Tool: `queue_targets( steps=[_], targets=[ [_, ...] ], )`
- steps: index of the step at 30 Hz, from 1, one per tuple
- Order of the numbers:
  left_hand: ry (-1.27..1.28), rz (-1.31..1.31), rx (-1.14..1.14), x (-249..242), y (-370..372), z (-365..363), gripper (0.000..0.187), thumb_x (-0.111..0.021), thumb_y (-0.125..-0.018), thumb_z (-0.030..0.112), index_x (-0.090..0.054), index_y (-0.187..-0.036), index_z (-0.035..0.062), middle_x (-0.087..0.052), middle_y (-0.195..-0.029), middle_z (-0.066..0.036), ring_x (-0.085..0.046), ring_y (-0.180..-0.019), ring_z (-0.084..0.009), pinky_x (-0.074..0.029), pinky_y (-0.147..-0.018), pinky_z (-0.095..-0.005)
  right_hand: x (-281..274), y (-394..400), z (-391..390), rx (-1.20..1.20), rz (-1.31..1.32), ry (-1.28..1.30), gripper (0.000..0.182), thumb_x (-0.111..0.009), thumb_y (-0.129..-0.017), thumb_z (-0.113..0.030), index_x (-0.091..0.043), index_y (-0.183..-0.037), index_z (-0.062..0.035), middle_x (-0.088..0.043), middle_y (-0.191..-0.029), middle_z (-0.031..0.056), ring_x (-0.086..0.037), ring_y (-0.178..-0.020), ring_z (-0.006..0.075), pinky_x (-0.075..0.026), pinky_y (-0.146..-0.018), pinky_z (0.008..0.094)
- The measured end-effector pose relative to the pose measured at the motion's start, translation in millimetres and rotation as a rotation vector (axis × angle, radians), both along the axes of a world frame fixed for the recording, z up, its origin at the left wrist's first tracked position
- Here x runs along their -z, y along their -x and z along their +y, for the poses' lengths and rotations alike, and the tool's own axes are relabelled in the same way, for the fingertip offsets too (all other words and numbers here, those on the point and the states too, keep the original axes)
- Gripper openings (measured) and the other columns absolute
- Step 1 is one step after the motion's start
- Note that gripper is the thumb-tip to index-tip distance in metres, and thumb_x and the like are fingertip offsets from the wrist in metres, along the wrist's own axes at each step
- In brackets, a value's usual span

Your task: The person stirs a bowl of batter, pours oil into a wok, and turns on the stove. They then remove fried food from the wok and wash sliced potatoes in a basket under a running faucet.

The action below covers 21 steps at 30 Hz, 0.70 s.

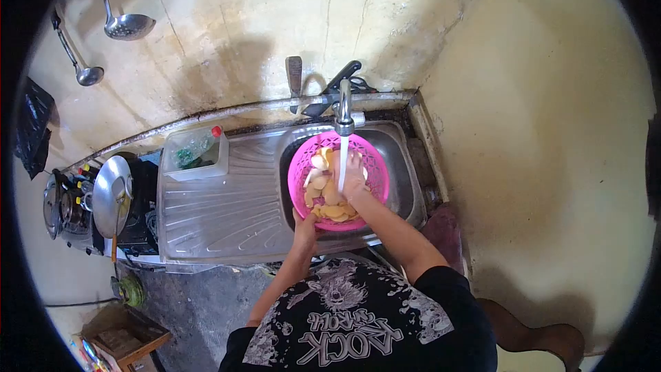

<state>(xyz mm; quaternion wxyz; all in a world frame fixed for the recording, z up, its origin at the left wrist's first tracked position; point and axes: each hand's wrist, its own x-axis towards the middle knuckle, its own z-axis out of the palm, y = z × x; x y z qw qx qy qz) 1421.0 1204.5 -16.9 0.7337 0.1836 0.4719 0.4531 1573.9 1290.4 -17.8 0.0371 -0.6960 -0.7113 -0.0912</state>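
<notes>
A pink plastic basket [299, 196] with holes in its wall sits in the metal sink [407, 193]. Pale yellow slices that look like potato [330, 212] fill its lower part. Water runs from the tap [344, 114] straight down into the basket. At the near left rim, my left hand [304, 234] grips the basket, its fingers partly hidden behind the wall. My right hand [353, 178] is inside the basket among the slices, beside and partly under the stream. Its fingers reach forward and look apart, though the water and slices blur them.
A ribbed metal drainboard [227, 213] lies left of the sink, with a clear plastic tub [196, 158] holding a bottle. Knives [334, 89] stand against the wall behind the tap. Farther left, a wok [112, 196] sits on the stove. A ladle [89, 76] hangs on the wall.
</notes>
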Motion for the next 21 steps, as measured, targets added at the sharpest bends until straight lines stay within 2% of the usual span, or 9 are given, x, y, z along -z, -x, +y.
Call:
queue_targets(
  steps=[3,4,7,8,11,13,15,16,21],
  targets=[
    [0.069,-0.020,0.004,-11.5,3.1,-2.1,0.056,-0.044,-0.077,0.000,-0.027,-0.128,0.0164,-0.047,-0.118,-0.010,-0.054,-0.099,-0.0268,-0.052,-0.070,-0.0420,-3.8,1.2,-8.1,0.165,0.287,0.251,0.076,-0.056,-0.077,-0.033,-0.019,-0.136,-0.0029,-0.028,-0.133,0.0221,-0.022,-0.128,0.0384,-0.022,-0.104,0.0523],
    [0.067,-0.018,0.002,-7.8,1.8,-3.6,0.057,-0.044,-0.076,0.000,-0.027,-0.128,0.0169,-0.047,-0.119,-0.010,-0.054,-0.099,-0.0269,-0.052,-0.070,-0.0422,14.0,4.6,-3.8,0.196,0.262,0.156,0.082,-0.059,-0.074,-0.040,-0.019,-0.136,-0.0034,-0.027,-0.133,0.0232,-0.022,-0.127,0.0396,-0.027,-0.101,0.0515],
    [0.072,-0.027,-0.050,-7.4,-2.0,-6.9,0.059,-0.044,-0.076,-0.001,-0.026,-0.129,0.0182,-0.046,-0.121,-0.009,-0.053,-0.100,-0.0264,-0.051,-0.071,-0.0415,1.9,-5.9,0.2,0.016,0.429,0.354,0.086,-0.064,-0.071,-0.042,-0.021,-0.135,-0.0034,-0.028,-0.133,0.0242,-0.028,-0.123,0.0434,-0.032,-0.098,0.0501],
    [0.075,-0.031,-0.074,-7.6,-2.6,-7.8,0.060,-0.043,-0.075,-0.001,-0.026,-0.129,0.0186,-0.046,-0.121,-0.008,-0.053,-0.101,-0.0262,-0.051,-0.071,-0.0410,26.4,-15.2,10.0,0.089,0.595,0.243,0.086,-0.068,-0.066,-0.043,-0.028,-0.131,-0.0029,-0.037,-0.127,0.0250,-0.039,-0.116,0.0421,-0.037,-0.094,0.0464],
    [0.043,-0.047,-0.023,1.2,3.4,-5.9,0.064,-0.044,-0.073,-0.002,-0.024,-0.130,0.0193,-0.043,-0.123,-0.009,-0.051,-0.103,-0.0263,-0.050,-0.073,-0.0401,38.9,-34.3,31.4,0.266,0.759,0.266,0.059,-0.072,-0.062,-0.037,-0.052,-0.107,-0.0051,-0.051,-0.106,0.0188,-0.050,-0.103,0.0322,-0.041,-0.092,0.0374],
    [0.020,-0.061,-0.045,-3.2,1.8,-6.9,0.066,-0.044,-0.072,-0.002,-0.023,-0.131,0.0195,-0.042,-0.124,-0.009,-0.051,-0.104,-0.0266,-0.051,-0.074,-0.0410,43.9,-33.2,34.8,0.057,0.489,0.172,0.049,-0.068,-0.067,-0.037,-0.054,-0.101,-0.0051,-0.056,-0.096,0.0163,-0.056,-0.089,0.0325,-0.047,-0.082,0.0373],
    [0.036,-0.058,-0.052,-4.2,0.0,-8.6,0.069,-0.044,-0.071,-0.003,-0.022,-0.132,0.0196,-0.041,-0.124,-0.010,-0.050,-0.104,-0.0270,-0.051,-0.075,-0.0420,-30.6,-16.5,26.7,0.043,0.542,0.390,0.045,-0.065,-0.071,-0.037,-0.054,-0.101,-0.0052,-0.056,-0.099,0.0169,-0.056,-0.089,0.0326,-0.048,-0.080,0.0379],
    [0.062,-0.048,-0.048,-3.1,-0.4,-8.9,0.070,-0.044,-0.071,-0.003,-0.021,-0.133,0.0197,-0.041,-0.125,-0.010,-0.050,-0.105,-0.0273,-0.051,-0.076,-0.0425,-12.0,-12.9,29.8,0.048,0.699,0.355,0.043,-0.055,-0.080,-0.038,-0.053,-0.108,-0.0049,-0.055,-0.106,0.0188,-0.054,-0.097,0.0320,-0.044,-0.086,0.0387],
    [0.039,-0.093,-0.085,6.2,-3.2,-10.4,0.069,-0.043,-0.070,-0.004,-0.022,-0.131,0.0184,-0.041,-0.123,-0.011,-0.049,-0.106,-0.0294,-0.051,-0.077,-0.0437,2.0,4.4,7.9,-0.121,0.910,0.181,0.043,-0.032,-0.091,-0.039,-0.054,-0.112,-0.0073,-0.057,-0.102,0.0193,-0.053,-0.101,0.0329,-0.042,-0.088,0.0409]
  ],
)
